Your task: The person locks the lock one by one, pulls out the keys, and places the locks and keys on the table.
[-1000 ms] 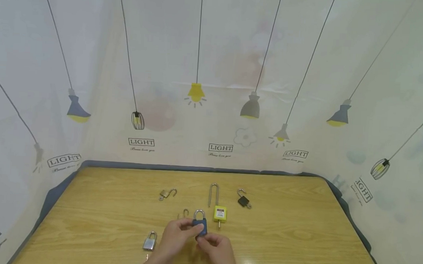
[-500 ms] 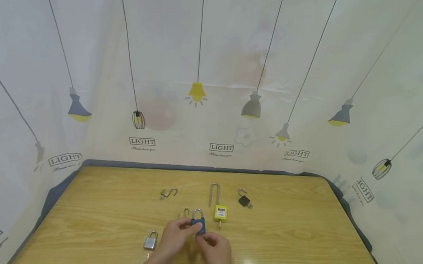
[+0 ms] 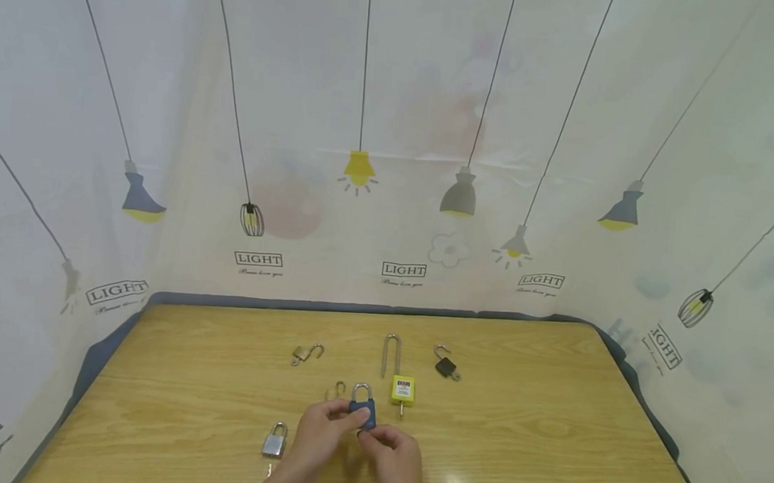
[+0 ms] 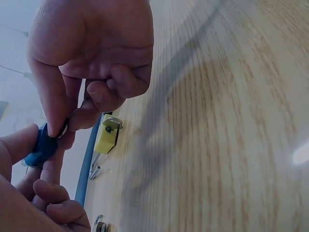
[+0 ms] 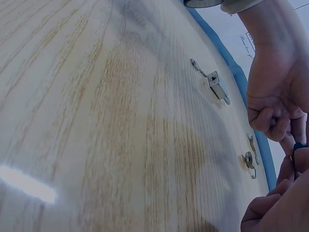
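Note:
Thumb and fingers of my left hand (image 3: pixel 320 433) grip a blue padlock (image 3: pixel 358 404), raised above the table with its silver shackle pointing up and both ends at the body. At the padlock's lower end, my right hand (image 3: pixel 396 460) pinches a small shiny metal piece. The left wrist view shows that piece, apparently a key (image 4: pixel 63 129), mostly hidden by the fingertips beside the blue body (image 4: pixel 43 151). In the right wrist view only a dark edge of the padlock (image 5: pixel 299 145) shows between the hands.
Around the hands on the wooden table (image 3: pixel 548 429) lie a silver padlock (image 3: pixel 273 446), a brass padlock (image 3: pixel 302 354), a yellow padlock (image 3: pixel 403 390) with a long shackle, and a black padlock (image 3: pixel 446 368). Another shackle (image 3: pixel 341 389) sticks out behind the left hand. A printed curtain surrounds the table.
Both hands and the blue padlock have shifted very slightly left since the first frame. The hold on the padlock looks the same, and the padlocks on the table have not moved.

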